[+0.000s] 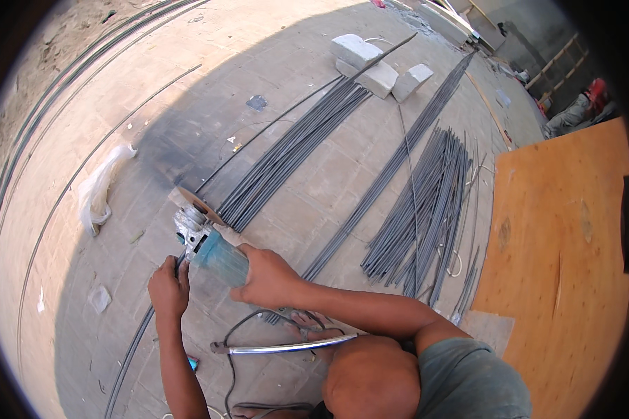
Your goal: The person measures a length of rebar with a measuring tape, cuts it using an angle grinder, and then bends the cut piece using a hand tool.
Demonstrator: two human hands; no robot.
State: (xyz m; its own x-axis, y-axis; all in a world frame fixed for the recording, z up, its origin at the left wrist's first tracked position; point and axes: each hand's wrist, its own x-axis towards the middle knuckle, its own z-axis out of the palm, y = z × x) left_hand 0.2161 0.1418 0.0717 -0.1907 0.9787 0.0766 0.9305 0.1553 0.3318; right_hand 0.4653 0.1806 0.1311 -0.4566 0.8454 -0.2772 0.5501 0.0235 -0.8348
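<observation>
My right hand (269,276) grips the teal body of an angle grinder (220,257). Its cutting disc (193,201) points away from me, at the near end of a bundle of grey steel rods (293,150) lying on the paved ground. My left hand (169,286) is closed around a thin steel rod (129,356) that runs from the lower left up to the grinder head. The grinder's black cable (234,335) loops back toward my sandalled foot (307,325).
More rod bundles lie to the right (426,202) and along a diagonal (391,164). Pale concrete blocks (370,63) prop up rods at the far end. An orange plywood sheet (566,244) lies at right, a white plastic bag (98,188) at left. Another person (573,112) crouches far right.
</observation>
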